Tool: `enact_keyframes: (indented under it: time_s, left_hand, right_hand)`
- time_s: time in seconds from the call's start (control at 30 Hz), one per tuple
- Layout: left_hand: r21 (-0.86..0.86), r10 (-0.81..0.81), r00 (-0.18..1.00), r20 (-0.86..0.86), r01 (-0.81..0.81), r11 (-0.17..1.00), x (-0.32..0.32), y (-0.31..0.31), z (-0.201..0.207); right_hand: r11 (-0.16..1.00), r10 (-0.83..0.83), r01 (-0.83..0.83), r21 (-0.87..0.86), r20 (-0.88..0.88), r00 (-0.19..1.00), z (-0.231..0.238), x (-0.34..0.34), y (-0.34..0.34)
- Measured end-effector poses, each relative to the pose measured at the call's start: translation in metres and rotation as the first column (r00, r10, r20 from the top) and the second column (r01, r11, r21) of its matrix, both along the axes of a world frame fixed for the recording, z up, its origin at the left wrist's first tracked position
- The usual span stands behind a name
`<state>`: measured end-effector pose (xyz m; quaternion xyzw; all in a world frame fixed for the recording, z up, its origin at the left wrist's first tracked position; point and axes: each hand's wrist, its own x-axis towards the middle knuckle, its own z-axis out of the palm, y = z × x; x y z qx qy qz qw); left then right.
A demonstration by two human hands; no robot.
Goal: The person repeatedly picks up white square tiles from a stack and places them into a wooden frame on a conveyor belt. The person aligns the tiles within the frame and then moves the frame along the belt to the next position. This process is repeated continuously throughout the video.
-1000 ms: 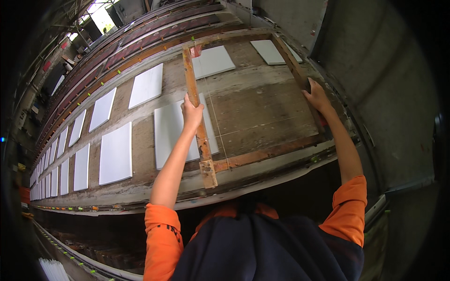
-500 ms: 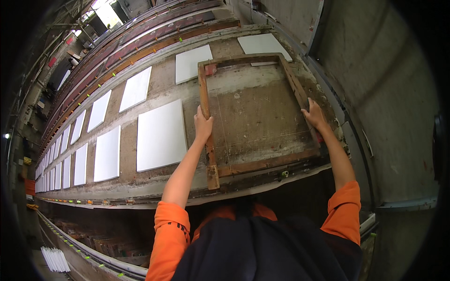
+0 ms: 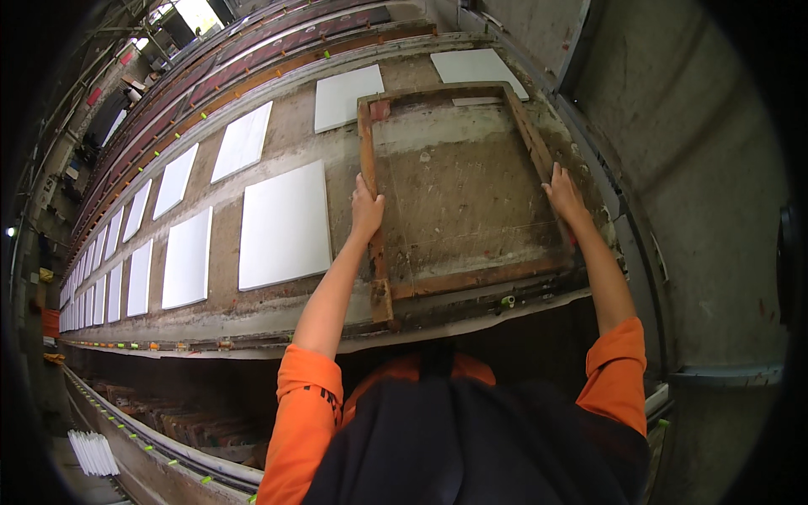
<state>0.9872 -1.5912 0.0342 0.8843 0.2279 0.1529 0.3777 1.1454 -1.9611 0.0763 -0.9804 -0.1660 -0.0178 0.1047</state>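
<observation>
A square wooden frame [image 3: 438, 284] lies flat on the dirty concrete bench [image 3: 278, 316], with bare grey surface inside it. My left hand [image 3: 366, 210] grips the frame's left rail. On the right rail rests my right hand [image 3: 564, 195], fingers over the wood. Both arms wear orange sleeves and reach forward from the lower edge. A large white tile [image 3: 284, 225] lies just left of the frame.
Rows of white tiles [image 3: 185, 257] run along the bench to the far left. Two more white tiles [image 3: 347, 97] lie behind the frame. A grey wall [image 3: 690, 168] stands at the right. A stack of white tiles [image 3: 93, 453] sits on the floor lower left.
The frame was tilted up with a white tile beneath its left rail; it has come down flat onto bare bench to the right of that tile. Both hands stayed on its rails.
</observation>
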Motion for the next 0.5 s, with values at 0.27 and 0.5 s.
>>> enact_keyframes:
  time_s: [0.27, 0.5]
  left_hand:
    - [-0.035, -0.025, 0.998, -0.057, 0.023, 0.999, 0.004, -0.001, 0.002]
    - [-0.067, -0.053, 0.998, -0.022, 0.051, 0.996, 0.002, 0.010, 0.005]
  right_hand:
    - [1.000, -0.031, 0.031, 0.001, 0.049, 0.998, -0.015, 0.002, -0.004]
    - [0.994, -0.017, 0.011, 0.105, 0.060, 0.998, -0.024, -0.006, -0.001]
